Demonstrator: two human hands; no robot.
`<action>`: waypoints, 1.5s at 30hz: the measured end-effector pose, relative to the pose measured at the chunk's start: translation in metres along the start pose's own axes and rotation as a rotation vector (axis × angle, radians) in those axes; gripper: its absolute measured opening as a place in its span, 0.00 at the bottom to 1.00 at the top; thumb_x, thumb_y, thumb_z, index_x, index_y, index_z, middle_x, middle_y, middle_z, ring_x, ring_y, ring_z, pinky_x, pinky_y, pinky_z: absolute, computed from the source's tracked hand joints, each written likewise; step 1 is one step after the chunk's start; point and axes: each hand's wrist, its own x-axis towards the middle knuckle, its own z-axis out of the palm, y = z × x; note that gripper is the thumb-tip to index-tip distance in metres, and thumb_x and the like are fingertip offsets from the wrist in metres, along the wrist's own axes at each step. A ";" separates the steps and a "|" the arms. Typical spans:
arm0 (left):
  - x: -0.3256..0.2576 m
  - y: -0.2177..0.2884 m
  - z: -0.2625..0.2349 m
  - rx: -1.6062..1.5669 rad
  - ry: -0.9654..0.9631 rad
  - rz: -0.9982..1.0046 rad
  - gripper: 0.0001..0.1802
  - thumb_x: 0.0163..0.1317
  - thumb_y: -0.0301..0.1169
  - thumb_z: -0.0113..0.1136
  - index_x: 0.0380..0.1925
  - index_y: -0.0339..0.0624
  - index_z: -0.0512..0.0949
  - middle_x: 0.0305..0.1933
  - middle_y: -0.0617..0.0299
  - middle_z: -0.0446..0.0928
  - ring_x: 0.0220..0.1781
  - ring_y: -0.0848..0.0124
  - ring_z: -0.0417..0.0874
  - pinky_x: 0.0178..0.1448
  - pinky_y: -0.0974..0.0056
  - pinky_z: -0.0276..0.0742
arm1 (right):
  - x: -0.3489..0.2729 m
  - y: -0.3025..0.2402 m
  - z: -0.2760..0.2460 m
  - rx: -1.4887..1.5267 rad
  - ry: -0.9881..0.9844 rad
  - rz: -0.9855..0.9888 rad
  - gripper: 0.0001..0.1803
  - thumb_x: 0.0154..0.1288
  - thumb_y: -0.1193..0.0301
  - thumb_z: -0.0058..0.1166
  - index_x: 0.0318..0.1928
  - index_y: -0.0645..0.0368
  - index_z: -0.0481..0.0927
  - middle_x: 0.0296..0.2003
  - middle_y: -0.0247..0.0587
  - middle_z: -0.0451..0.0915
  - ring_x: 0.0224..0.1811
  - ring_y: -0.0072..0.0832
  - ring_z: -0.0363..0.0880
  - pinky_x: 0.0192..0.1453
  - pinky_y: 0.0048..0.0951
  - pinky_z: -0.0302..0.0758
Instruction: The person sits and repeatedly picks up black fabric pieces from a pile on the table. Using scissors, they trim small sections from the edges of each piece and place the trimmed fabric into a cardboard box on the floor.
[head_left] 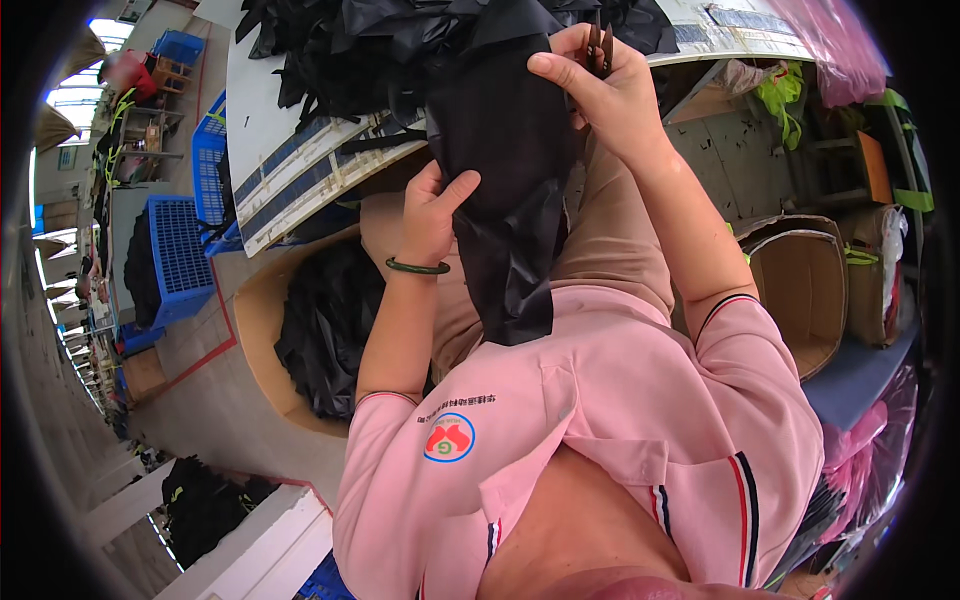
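Centrally, I see the left hand (pixel 432 213) closed on a black fabric piece (pixel 505 170) hanging toward the lap, the right hand (pixel 600 85) pinching its top beside small snips (pixel 598 45), whose blades could nick fingers if cloth slips.

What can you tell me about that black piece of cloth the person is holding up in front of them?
The black fabric piece looks thin and slightly glossy, creased, hanging lengthwise from the table edge toward the person's lap. The left hand grips its left edge about midway; the right hand pinches its upper right corner and also holds a small dark tool, perhaps snips. Its top merges with a heap of similar black pieces on the table.
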 end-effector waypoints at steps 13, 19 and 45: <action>0.029 0.036 -0.026 -0.455 0.159 0.228 0.22 0.67 0.35 0.52 0.56 0.33 0.70 0.57 0.52 0.75 0.58 0.58 0.76 0.65 0.54 0.68 | 0.027 0.004 -0.001 -0.019 -0.129 -0.002 0.07 0.66 0.66 0.55 0.38 0.57 0.78 0.22 0.27 0.74 0.24 0.14 0.69 0.28 0.18 0.67; 0.028 0.057 -0.031 -0.492 0.245 0.347 0.23 0.66 0.38 0.55 0.55 0.34 0.71 0.56 0.54 0.75 0.57 0.59 0.75 0.64 0.54 0.67 | -0.012 0.045 -0.008 -0.160 -0.227 0.259 0.17 0.66 0.58 0.56 0.40 0.62 0.78 0.29 0.32 0.80 0.25 0.12 0.72 0.22 0.16 0.66; -0.008 0.000 -0.038 -0.541 0.232 0.237 0.27 0.64 0.40 0.45 0.57 0.33 0.69 0.61 0.52 0.71 0.61 0.57 0.72 0.67 0.54 0.64 | -0.031 0.044 0.021 0.646 -0.220 0.556 0.14 0.60 0.67 0.63 0.23 0.52 0.71 0.14 0.22 0.62 0.12 0.12 0.56 0.16 0.20 0.50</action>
